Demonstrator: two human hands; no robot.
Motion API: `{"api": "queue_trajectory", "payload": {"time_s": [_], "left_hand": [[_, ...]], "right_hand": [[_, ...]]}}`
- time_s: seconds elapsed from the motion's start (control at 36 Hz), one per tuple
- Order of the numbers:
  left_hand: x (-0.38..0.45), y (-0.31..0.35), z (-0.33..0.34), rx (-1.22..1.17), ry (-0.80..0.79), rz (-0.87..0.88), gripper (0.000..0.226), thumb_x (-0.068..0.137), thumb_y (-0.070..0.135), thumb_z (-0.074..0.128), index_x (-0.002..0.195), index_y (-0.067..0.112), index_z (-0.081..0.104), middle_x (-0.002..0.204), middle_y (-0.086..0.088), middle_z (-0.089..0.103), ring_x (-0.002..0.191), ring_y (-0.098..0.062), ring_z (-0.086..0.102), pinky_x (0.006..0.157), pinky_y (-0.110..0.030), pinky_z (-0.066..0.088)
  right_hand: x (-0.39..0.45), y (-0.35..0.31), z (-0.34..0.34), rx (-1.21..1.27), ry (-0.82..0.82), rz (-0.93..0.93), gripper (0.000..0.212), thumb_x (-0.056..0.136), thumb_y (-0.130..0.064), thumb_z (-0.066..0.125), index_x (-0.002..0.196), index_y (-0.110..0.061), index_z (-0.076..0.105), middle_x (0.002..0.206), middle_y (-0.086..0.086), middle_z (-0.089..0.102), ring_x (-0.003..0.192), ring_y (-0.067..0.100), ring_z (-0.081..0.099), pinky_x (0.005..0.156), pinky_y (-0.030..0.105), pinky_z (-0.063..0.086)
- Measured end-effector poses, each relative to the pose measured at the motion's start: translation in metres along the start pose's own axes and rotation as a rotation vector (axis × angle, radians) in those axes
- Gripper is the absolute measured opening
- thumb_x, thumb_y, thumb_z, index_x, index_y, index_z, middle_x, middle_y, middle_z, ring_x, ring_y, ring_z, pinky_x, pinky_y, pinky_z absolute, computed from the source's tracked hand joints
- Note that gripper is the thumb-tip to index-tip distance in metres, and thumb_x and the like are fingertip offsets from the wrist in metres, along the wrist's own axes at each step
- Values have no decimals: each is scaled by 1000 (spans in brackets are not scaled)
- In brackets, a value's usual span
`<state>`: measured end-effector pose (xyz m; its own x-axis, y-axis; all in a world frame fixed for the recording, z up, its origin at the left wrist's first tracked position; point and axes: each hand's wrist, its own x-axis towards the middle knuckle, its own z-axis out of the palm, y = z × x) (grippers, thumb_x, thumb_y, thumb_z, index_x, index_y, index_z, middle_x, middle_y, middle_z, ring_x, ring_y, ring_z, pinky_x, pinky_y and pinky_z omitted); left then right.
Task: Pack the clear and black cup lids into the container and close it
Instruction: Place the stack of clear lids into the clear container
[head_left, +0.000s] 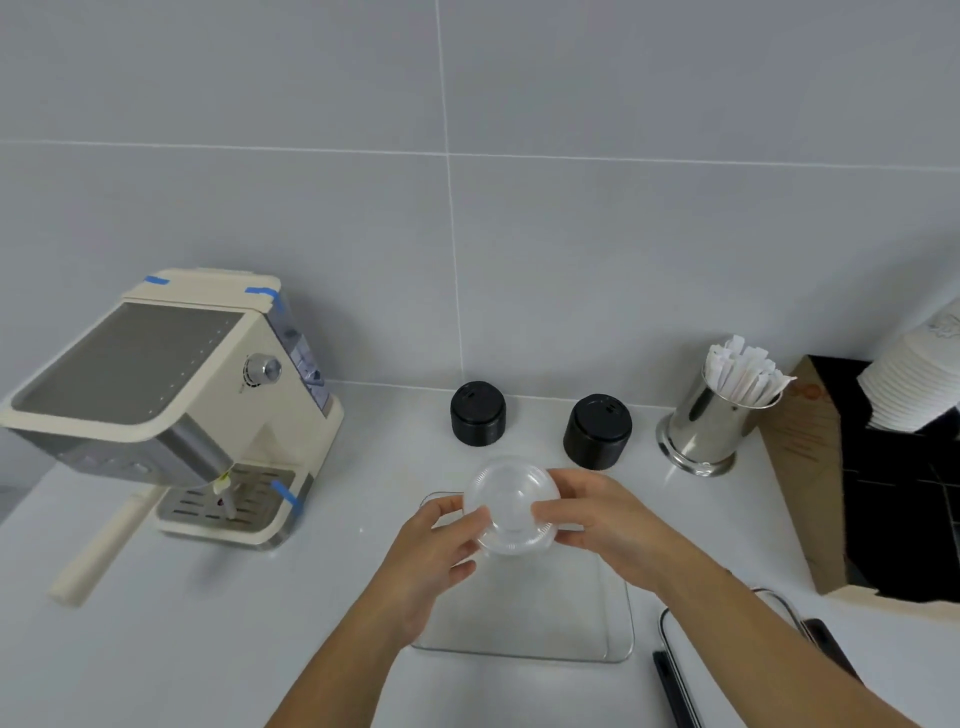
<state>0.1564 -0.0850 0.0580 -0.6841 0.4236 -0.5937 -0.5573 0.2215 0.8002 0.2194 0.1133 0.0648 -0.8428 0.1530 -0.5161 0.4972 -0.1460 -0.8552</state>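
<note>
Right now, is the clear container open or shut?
Open: the clear container has no lid on; its lid lies beside it.

Nothing legible here for you. The brown cardboard box (795, 447) at right has faint print and a small reddish mark on its side, too blurred to read. The top paper cup in the white cup stack (914, 384) shows a pale drawing, no readable txt. Marks by the coffee machine's knob (262, 369) are too small to make out.
</note>
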Motion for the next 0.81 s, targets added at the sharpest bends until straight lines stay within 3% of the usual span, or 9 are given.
{"api": "queue_trajectory", "payload": {"time_s": [0.14, 0.22, 0.31, 0.5, 0.64, 0.75, 0.81], "left_hand": [[-2, -26, 0, -42, 22, -58, 36, 85, 30, 71, 120, 22, 61, 120, -6, 69, 112, -19, 66, 100, -34, 50], [3, -38, 3, -94, 24, -90, 32, 86, 25, 68, 117, 18, 64, 122, -11, 69, 113, -19, 65, 93, -27, 52], [8, -47, 6, -132, 25, -119, 28, 90, 20, 62, 117, 13, 64, 122, -11, 69, 115, -20, 64, 98, -29, 50], [21, -54, 9, -123, 42, -182, 21, 93, 19, 57, 112, 12, 63, 112, -6, 68, 102, -19, 62, 103, -31, 45], [33, -61, 5, -109, 54, -223, 30, 90, 18, 59, 120, 13, 61, 110, -4, 68, 97, -16, 62, 93, -26, 48], [38, -61, 5, -117, 64, -234, 28, 92, 16, 58, 120, 11, 60, 104, -4, 66, 92, -16, 61, 86, -24, 48], [41, -62, 6, -108, 64, -242, 28, 92, 16, 59, 120, 11, 60, 104, -4, 66, 92, -17, 60, 90, -26, 48]], "right_hand": [[-5, 23, 7, 2, 10, 67, 35, 78, -12, 75, 112, -22, 72, 112, 4, 74, 107, 21, 69, 99, 41, 53], [-4, 33, 11, 33, 12, 104, 33, 81, -8, 72, 112, -20, 71, 110, 3, 76, 104, 20, 70, 91, 34, 55], [-1, 44, 16, 57, 37, 148, 32, 82, -5, 69, 111, -17, 71, 108, 5, 76, 102, 21, 71, 85, 30, 56], [12, 63, 20, 105, 58, 200, 32, 83, -3, 64, 113, -14, 69, 113, 9, 73, 106, 23, 69, 82, 28, 55], [24, 74, 22, 116, 75, 227, 36, 82, -4, 65, 117, -15, 67, 115, 9, 71, 108, 23, 67, 76, 26, 54], [35, 81, 23, 104, 106, 228, 36, 81, -6, 67, 116, -14, 67, 115, 10, 71, 107, 25, 67, 81, 31, 57], [39, 86, 23, 91, 121, 231, 35, 80, -7, 67, 115, -14, 67, 114, 10, 71, 107, 26, 67, 88, 36, 57]]}}
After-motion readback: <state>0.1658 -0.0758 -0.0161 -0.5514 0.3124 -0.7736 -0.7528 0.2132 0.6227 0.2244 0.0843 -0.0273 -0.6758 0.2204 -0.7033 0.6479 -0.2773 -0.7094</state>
